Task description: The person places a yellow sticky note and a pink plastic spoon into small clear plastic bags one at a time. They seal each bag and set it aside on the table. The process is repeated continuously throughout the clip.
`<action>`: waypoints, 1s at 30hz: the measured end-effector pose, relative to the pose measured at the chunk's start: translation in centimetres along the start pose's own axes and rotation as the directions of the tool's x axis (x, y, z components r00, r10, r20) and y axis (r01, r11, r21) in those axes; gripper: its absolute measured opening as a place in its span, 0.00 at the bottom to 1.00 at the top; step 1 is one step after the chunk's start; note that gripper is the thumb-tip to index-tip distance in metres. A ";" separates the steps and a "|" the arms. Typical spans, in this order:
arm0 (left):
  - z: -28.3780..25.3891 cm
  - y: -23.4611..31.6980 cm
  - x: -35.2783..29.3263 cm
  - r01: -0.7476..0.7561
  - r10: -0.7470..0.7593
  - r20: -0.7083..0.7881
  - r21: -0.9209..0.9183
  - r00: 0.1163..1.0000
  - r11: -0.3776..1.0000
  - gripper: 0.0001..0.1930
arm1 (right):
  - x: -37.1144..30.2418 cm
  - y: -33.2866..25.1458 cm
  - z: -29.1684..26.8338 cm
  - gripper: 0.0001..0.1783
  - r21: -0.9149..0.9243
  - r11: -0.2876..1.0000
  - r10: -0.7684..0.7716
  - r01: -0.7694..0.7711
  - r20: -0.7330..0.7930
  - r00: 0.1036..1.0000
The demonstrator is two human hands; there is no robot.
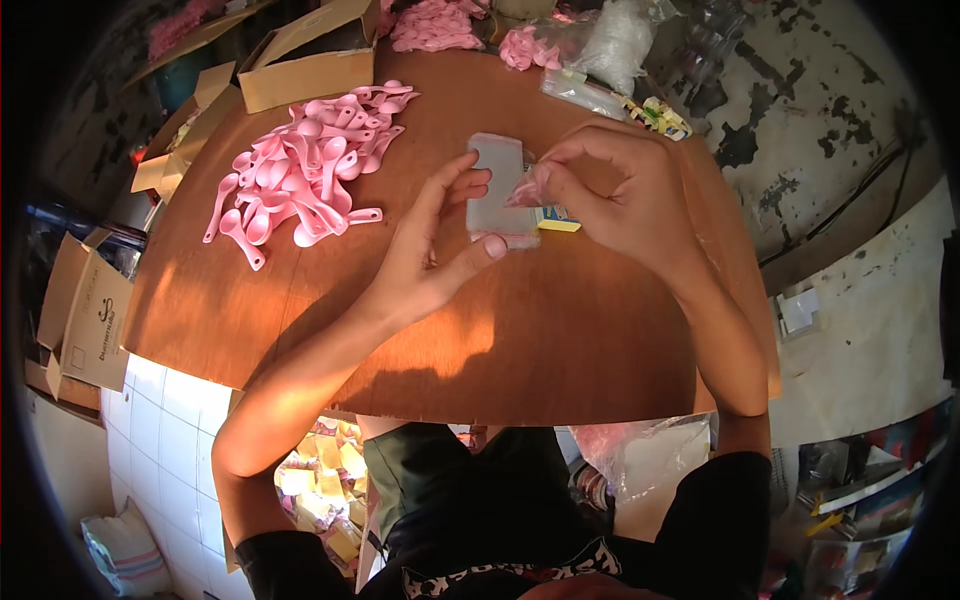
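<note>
My left hand (440, 225) hovers over the table with its fingers apart and nothing in them. Its fingertips are beside a stack of clear, flat plastic bags (497, 190). Across the stack, my right hand (625, 195) pinches a crumpled, pink-tinted piece of clear plastic (528, 188); whether anything lies inside it I cannot tell. Below that piece, partly behind my right hand, a small yellow and blue packet (558, 219) rests on the wood. Left of my left hand spreads a loose heap of pink plastic spoons (300, 170).
A cardboard box (310, 70) stands behind the spoons on the brown table (400, 365). Plastic bags (612, 55) and more pink pieces (435, 25) lie along the far edge. Several yellow packets (325, 470) fill the space below the table's left front.
</note>
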State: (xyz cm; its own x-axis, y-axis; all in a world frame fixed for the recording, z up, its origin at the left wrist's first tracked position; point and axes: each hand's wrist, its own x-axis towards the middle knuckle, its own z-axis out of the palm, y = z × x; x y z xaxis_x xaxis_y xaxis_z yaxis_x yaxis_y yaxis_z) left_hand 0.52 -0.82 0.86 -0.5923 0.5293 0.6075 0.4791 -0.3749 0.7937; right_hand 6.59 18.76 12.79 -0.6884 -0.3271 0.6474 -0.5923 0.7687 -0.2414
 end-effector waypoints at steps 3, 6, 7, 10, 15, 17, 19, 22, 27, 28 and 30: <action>0.8 0.0 0.0 0.011 -0.014 0.029 0.103 0.999 0.995 0.41 | -0.1 -0.4 -0.2 0.06 0.166 0.982 0.104 -0.086 -0.104 0.989; 1.0 0.0 -0.3 0.074 -0.074 0.077 0.005 0.994 0.997 0.30 | 0.1 -0.7 -0.6 0.07 0.296 0.859 0.418 -0.417 0.063 0.906; 0.9 0.1 -0.4 0.190 -0.185 0.131 -0.029 0.974 0.981 0.24 | 0.0 -0.4 -0.5 0.09 0.362 0.819 0.429 -0.446 0.131 0.894; 1.1 -0.1 -0.6 0.287 -0.269 0.155 -0.108 0.951 0.952 0.12 | -0.3 0.0 -0.6 0.11 0.486 0.700 0.474 -0.523 0.232 0.849; 1.3 -0.2 -0.2 0.357 -0.339 0.139 -0.136 0.930 0.924 0.11 | -3.8 1.4 0.2 0.16 0.664 0.505 0.550 -0.551 0.244 0.799; 1.1 -0.5 -0.5 0.379 -0.365 0.133 -0.107 0.922 0.919 0.11 | -5.9 1.8 1.6 0.13 0.706 0.458 0.530 -0.540 0.271 0.804; 1.2 -0.5 -0.7 0.402 -0.388 0.147 -0.081 0.910 0.912 0.11 | -7.1 0.9 2.2 0.12 0.689 0.472 0.553 -0.550 0.254 0.793; 1.5 -0.2 -0.9 0.383 -0.363 0.263 -0.025 0.894 0.924 0.12 | -8.3 1.1 2.4 0.10 0.654 0.525 0.535 -0.544 0.244 0.809; 1.9 0.0 -0.6 0.280 -0.236 0.220 -0.194 0.947 0.940 0.12 | -9.3 0.6 2.6 0.10 0.771 0.370 0.516 -0.518 0.293 0.805; 1.8 0.0 -0.6 0.267 -0.237 0.194 -0.145 0.952 0.953 0.11 | -9.4 0.6 2.7 0.11 0.781 0.345 0.525 -0.520 0.300 0.797; 1.9 0.2 -0.6 0.291 -0.262 0.190 -0.146 0.946 0.945 0.11 | -9.6 0.4 2.8 0.11 0.776 0.336 0.553 -0.533 0.296 0.779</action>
State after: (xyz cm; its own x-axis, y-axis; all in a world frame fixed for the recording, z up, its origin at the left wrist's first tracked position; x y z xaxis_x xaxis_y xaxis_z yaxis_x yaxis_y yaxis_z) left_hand 2.21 0.21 0.58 -0.5627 0.7436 0.3611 0.1859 -0.3119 0.9318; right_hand 11.80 20.69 4.43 -0.9875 0.0077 0.1572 -0.1571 0.0061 -0.9876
